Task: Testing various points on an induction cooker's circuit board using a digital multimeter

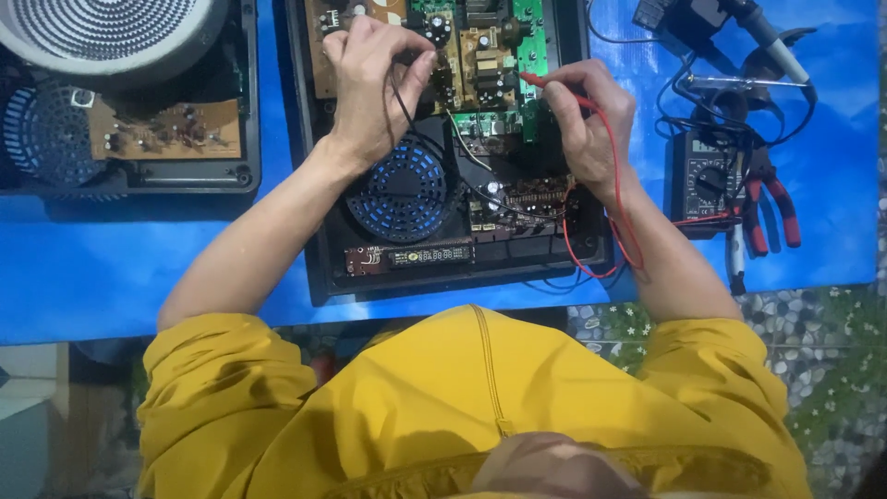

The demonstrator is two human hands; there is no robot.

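An opened black induction cooker housing lies on the blue table, showing a green circuit board, a round blue fan and a small display strip. My left hand pinches a black probe with its black wire over the board's upper left. My right hand holds a red probe whose tip touches the green board. The red wire loops along my wrist to a dark multimeter on the right.
A second opened cooker with a brown board, blue fan and a grey coil disc sits at left. Red-handled pliers, a soldering iron and tangled black cables lie at right. The table's front edge borders a pebbled floor.
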